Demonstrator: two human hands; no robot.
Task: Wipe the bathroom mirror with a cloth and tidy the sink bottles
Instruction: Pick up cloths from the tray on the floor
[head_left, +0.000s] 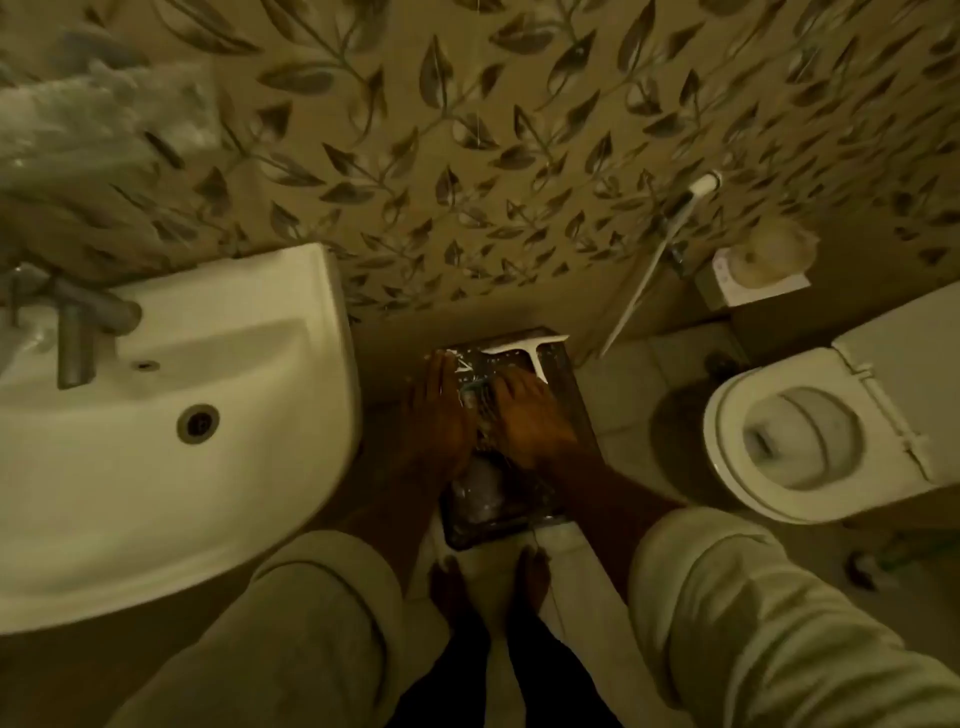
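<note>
A dark, shiny rectangular panel (576, 395), either a mirror or a tray, lies on the floor between the sink and the toilet. A white T-shaped squeegee (530, 348) rests on its far end. My left hand (439, 410) lies palm down on the panel's left side with the fingers stretched out. My right hand (535, 415) lies on its right side, fingers pointing at the squeegee. Something glossy and crumpled (480, 483) shows between and below my hands; the dim light hides what it is. I see no cloth or bottles clearly.
A white sink (249, 467) with a metal tap (78, 338) fills the left. A blurred pale bundle (88, 119) hangs above it. The toilet (727, 467) with its lid up stands at the right, a spray hose (649, 275) and a paper roll (774, 249) behind it. My bare feet (449, 587) stand below the panel.
</note>
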